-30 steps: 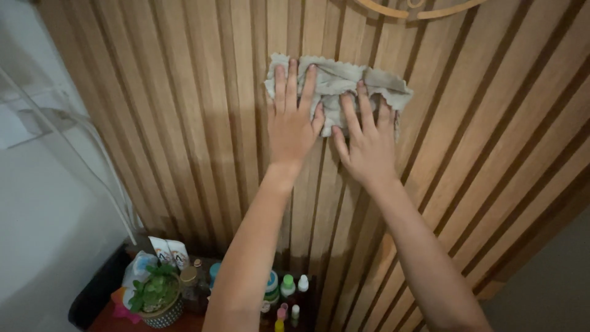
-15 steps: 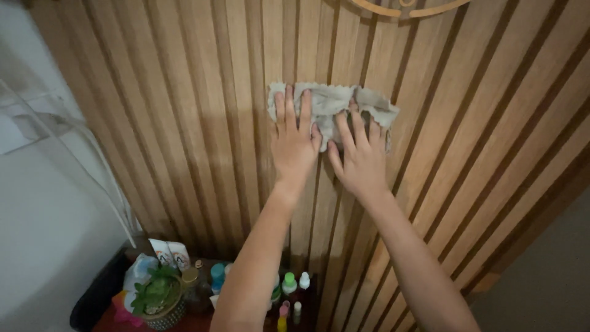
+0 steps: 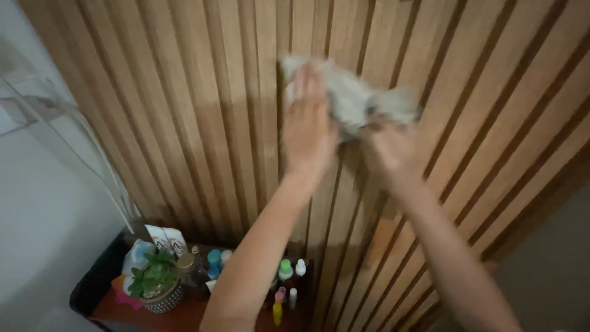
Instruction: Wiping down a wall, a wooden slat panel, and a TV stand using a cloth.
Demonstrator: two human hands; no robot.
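A grey cloth (image 3: 353,98) lies pressed flat against a wall of vertical wooden slats (image 3: 203,110). My left hand (image 3: 307,126) rests on the cloth's left part with its fingers spread upward. My right hand (image 3: 390,147) presses on the cloth's lower right part; its fingers are blurred by motion. Both forearms reach up from the bottom of the view. The middle of the cloth is partly hidden under my hands.
Below on the left, a dark shelf (image 3: 92,289) carries a small potted plant (image 3: 153,286), two white tubes (image 3: 165,238) and several small bottles (image 3: 286,270). A white wall (image 3: 43,203) and thin white rods (image 3: 104,166) stand on the left.
Both hands and the cloth have shifted slightly to the right and up on the slats, and they now look blurred by motion.
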